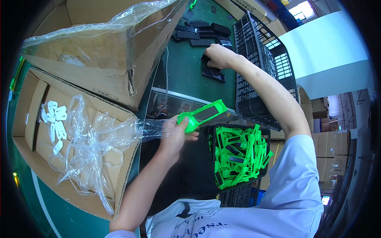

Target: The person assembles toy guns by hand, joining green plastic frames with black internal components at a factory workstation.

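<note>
My left hand (173, 137) is closed around the rounded end of a bright green plastic part (192, 121). Its open rectangular frame points up and to the right, above my lap. Farther off, my right hand (220, 56) reaches to the green table (186, 73), with fingers curled down and pinched on a flat black rectangular piece (213, 74); the fingertips are partly hidden. Just beyond that hand lies a loose pile of similar black pieces (198, 35). Clear plastic film (152, 129) passes behind or against my left hand; which one, I cannot tell.
A black crate (270, 168) full of green parts stands right of my lap. Another black crate (262, 59) rises beside my right forearm. At left, a shallow carton (25, 109) holds white pieces (55, 117) and film, below a large cardboard box (99, 75).
</note>
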`<state>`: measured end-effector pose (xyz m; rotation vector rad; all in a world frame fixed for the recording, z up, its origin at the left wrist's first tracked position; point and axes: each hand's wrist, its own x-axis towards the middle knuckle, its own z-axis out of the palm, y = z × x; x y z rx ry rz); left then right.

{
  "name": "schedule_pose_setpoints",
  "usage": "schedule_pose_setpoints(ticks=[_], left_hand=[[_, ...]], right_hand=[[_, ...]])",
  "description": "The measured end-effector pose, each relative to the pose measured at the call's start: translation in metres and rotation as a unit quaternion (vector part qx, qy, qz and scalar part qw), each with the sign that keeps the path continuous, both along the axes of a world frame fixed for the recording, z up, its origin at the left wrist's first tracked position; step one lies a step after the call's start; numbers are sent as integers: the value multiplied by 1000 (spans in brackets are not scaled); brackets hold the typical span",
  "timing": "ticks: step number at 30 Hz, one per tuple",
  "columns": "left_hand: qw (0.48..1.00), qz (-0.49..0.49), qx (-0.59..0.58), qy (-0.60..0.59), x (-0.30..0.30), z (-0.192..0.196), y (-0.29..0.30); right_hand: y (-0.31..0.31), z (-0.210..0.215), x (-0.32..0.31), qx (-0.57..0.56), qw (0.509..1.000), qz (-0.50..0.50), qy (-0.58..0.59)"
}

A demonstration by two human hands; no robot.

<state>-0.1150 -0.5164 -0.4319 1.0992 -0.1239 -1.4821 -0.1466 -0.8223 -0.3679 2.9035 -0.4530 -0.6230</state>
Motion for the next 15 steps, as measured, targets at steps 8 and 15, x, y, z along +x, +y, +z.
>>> schedule_pose_setpoints(ticks=[8,15], left_hand=[[1000,-1,-10,4,-4,2,-1],[1000,23,-14,-11,0,3,2]], right_hand=[[-23,9,-26,13,978,-41,-206],[102,51,-42,498,742,-354,-277]])
